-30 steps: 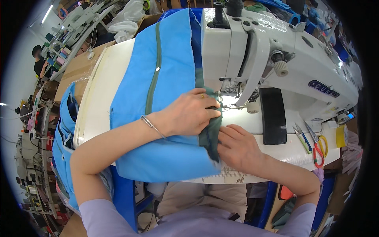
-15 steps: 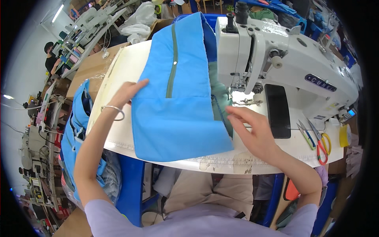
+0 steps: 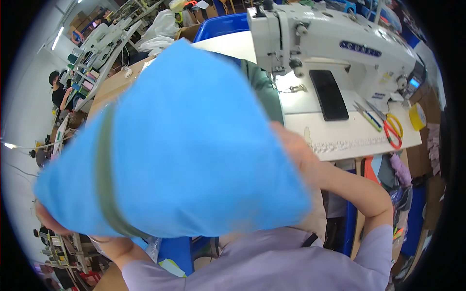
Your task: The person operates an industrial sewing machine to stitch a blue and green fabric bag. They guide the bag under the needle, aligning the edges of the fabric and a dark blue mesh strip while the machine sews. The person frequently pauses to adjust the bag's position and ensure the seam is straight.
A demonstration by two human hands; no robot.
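Note:
A large blue fabric panel point(image 3: 194, 145) with a dark green zipper strip point(image 3: 104, 169) is lifted toward me, blurred by motion, and covers much of the table's left half. At its lower left corner my left hand point(image 3: 51, 220) grips the edge; most of the fingers are behind the cloth. My right hand point(image 3: 298, 150) is closed on the panel's right edge, its fingertips hidden. Dark green fabric point(image 3: 264, 92) shows behind the panel, lying beside the needle area of the white sewing machine point(image 3: 325, 34).
On the white sewing table point(image 3: 349, 140) lie a black phone point(image 3: 329, 94), thread snips point(image 3: 369, 116), scissors with red and yellow handles point(image 3: 392, 131) and a yellow tape roll point(image 3: 417, 117). A blue bin point(image 3: 221, 26) stands behind. At the far left another person point(image 3: 58, 92) sits near other machines.
The blue panel has come up off the table toward me and turned, its zipper strip now at the left. My left hand has moved down and left; my right hand now grips the panel's edge.

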